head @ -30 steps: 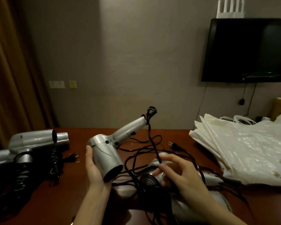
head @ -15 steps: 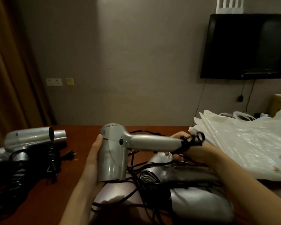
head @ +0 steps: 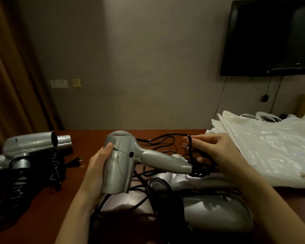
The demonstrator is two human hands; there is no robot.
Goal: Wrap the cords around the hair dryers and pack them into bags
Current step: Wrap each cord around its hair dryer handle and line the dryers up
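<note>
Your fingers [head: 107, 147] are curling around the barrel of the silver hair dryer [head: 120, 164]: your left hand [head: 99, 164] is gripping it above the brown table [head: 42, 199], handle pointing right. Your right hand [head: 217, 152] is pinching the black cord [head: 190, 147] near the handle's end, thumb and fingertips closed on it. More dryers are lying below and at left [head: 35, 143], and the plastic bags [head: 264, 147] are lying at right.

Small dark lettering runs along the barrel of the silver hair dryer [head: 118, 162], too blurred to read; no other text is legible.
</note>
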